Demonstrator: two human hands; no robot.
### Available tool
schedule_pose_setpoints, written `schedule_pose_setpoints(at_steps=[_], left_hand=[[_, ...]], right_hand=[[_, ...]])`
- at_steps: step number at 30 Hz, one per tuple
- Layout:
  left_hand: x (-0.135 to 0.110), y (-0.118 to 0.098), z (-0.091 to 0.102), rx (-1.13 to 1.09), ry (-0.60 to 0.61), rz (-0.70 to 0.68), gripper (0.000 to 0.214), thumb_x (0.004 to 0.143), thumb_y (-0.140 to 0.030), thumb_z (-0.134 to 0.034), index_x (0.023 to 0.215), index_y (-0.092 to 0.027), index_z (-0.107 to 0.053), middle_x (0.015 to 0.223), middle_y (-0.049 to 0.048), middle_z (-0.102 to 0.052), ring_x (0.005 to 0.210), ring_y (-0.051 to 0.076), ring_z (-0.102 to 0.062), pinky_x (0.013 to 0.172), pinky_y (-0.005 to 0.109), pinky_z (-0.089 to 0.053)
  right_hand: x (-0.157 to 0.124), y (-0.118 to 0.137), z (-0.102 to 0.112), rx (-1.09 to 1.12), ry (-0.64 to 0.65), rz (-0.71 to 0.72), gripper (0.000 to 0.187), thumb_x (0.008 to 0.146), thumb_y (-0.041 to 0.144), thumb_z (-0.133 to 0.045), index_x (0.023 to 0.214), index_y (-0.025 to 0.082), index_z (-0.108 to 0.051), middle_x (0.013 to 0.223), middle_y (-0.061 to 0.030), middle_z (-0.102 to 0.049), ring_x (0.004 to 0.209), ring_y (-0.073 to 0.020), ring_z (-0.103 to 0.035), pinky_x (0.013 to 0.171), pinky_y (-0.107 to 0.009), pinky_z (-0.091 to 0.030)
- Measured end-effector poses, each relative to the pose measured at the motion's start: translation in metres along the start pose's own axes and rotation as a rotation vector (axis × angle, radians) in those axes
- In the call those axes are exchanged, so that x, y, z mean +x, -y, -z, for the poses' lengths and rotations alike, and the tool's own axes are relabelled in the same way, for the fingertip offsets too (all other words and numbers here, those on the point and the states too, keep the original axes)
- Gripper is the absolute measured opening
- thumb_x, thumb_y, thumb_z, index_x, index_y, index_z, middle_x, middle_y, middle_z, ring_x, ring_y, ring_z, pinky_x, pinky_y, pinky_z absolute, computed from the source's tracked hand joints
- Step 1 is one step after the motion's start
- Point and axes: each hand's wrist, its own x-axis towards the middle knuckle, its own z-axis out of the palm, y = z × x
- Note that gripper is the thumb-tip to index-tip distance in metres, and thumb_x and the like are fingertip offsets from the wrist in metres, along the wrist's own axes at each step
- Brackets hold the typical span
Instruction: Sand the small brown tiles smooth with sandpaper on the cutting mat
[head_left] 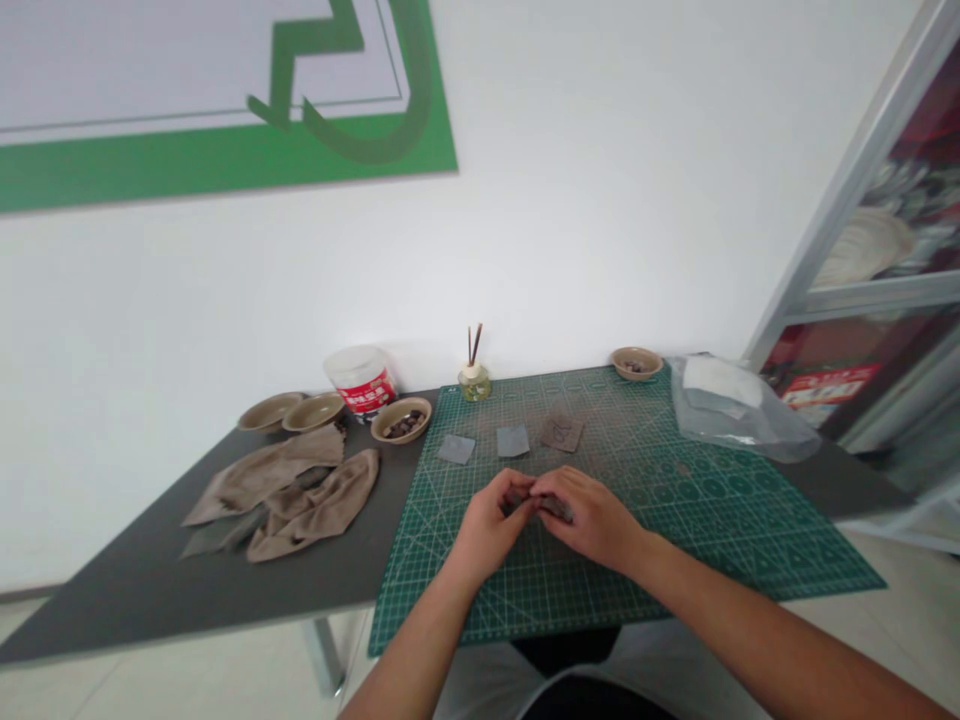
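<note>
Over the front half of a green cutting mat [480, 600], my left hand [493, 520] and my right hand [589, 512] meet at their fingertips. Both are closed in a pinch around something small and dark, mostly covered by the fingers; I cannot make out what it is. A bit of greyish material shows under the right hand's fingers. Just beyond the hands lie two small grey squares, a left one [456, 449] and a middle one [513, 441], and a brown square [562, 432] with a dark mark drawn on it.
Brown cloths [315, 510] lie left of the mat, near a bowl of dark pieces [402, 420], other bowls [271, 412] and a red-labelled tub [361, 383]. A reed diffuser [475, 382], a small bowl [636, 364] and a clear plastic bag [739, 410] stand along the back.
</note>
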Motion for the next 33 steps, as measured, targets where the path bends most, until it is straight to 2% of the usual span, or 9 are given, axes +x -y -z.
schedule_pose_setpoints(at_steps=[4,6,11,14,18,21,23,27,33], left_hand=[[0.001,0.004,0.000,0.059,-0.187,0.031,0.016,0.083,-0.030,-0.062,0.096,-0.021,-0.062,0.078,-0.0015,-0.061,0.071,0.014,-0.056,0.068,0.025,-0.044],[0.002,0.005,0.001,0.082,-0.217,0.041,0.015,0.082,-0.031,-0.062,0.092,-0.020,-0.062,0.072,-0.0026,-0.058,0.067,0.013,-0.053,0.065,0.024,-0.043],[0.004,0.005,0.000,0.086,-0.185,0.038,0.014,0.082,-0.031,-0.061,0.090,-0.020,-0.062,0.069,-0.0038,-0.055,0.064,0.012,-0.051,0.062,0.023,-0.041],[0.004,0.005,0.000,0.089,-0.184,0.045,0.015,0.082,-0.032,-0.061,0.091,-0.020,-0.062,0.069,-0.0037,-0.055,0.064,0.012,-0.051,0.061,0.023,-0.041],[0.004,0.006,-0.001,0.098,-0.176,0.047,0.014,0.082,-0.031,-0.060,0.090,-0.019,-0.062,0.067,-0.0043,-0.053,0.062,0.012,-0.049,0.060,0.023,-0.039],[0.004,0.006,-0.002,0.107,-0.167,0.040,0.014,0.083,-0.031,-0.059,0.090,-0.020,-0.062,0.068,-0.0042,-0.053,0.063,0.012,-0.050,0.060,0.023,-0.039],[0.004,0.007,-0.003,0.114,-0.154,0.035,0.013,0.083,-0.030,-0.059,0.090,-0.020,-0.062,0.068,-0.0041,-0.054,0.063,0.012,-0.050,0.061,0.023,-0.039],[0.005,0.006,-0.003,0.122,-0.147,0.032,0.014,0.083,-0.031,-0.059,0.090,-0.020,-0.062,0.068,-0.0040,-0.055,0.063,0.012,-0.051,0.061,0.023,-0.039],[0.004,0.004,-0.002,0.138,-0.142,0.047,0.013,0.082,-0.029,-0.059,0.090,-0.020,-0.063,0.069,-0.0035,-0.057,0.064,0.012,-0.052,0.062,0.023,-0.041]], right_hand=[[-0.005,-0.009,0.002,-0.190,0.001,-0.186,0.053,0.076,0.034,-0.073,0.123,0.018,-0.053,0.117,-0.0114,-0.059,0.113,-0.0275,-0.052,0.096,-0.043,-0.042],[-0.010,-0.016,0.004,-0.257,0.049,-0.269,0.061,0.073,0.043,-0.076,0.123,0.016,-0.055,0.115,-0.0141,-0.059,0.113,-0.0311,-0.050,0.097,-0.046,-0.040],[-0.011,-0.026,0.004,-0.185,0.160,-0.382,0.047,0.071,0.040,-0.077,0.111,0.018,-0.063,0.106,-0.0113,-0.061,0.104,-0.0275,-0.055,0.090,-0.040,-0.042],[-0.003,-0.028,0.005,-0.075,0.200,-0.485,0.043,0.065,0.031,-0.081,0.101,0.017,-0.065,0.096,-0.0082,-0.065,0.090,-0.0231,-0.060,0.077,-0.033,-0.045],[0.003,-0.033,0.009,0.031,0.218,-0.608,0.031,0.068,0.021,-0.075,0.097,0.016,-0.065,0.082,-0.0041,-0.068,0.070,-0.0170,-0.061,0.060,-0.026,-0.041],[0.001,-0.031,0.012,0.020,0.202,-0.599,0.021,0.072,0.025,-0.073,0.089,0.016,-0.067,0.082,-0.0046,-0.068,0.073,-0.0177,-0.062,0.063,-0.027,-0.041],[-0.003,-0.027,0.012,0.009,0.161,-0.547,0.031,0.072,0.034,-0.075,0.096,0.017,-0.066,0.092,-0.0067,-0.067,0.082,-0.0195,-0.062,0.070,-0.029,-0.043],[-0.006,-0.019,0.007,-0.091,0.155,-0.443,0.056,0.059,0.040,-0.085,0.104,0.016,-0.064,0.103,-0.0103,-0.063,0.096,-0.0247,-0.058,0.082,-0.034,-0.042],[0.000,-0.018,0.004,-0.006,0.214,-0.541,0.049,0.057,0.022,-0.082,0.101,0.016,-0.062,0.089,-0.0054,-0.066,0.077,-0.0194,-0.060,0.067,-0.028,-0.041]])
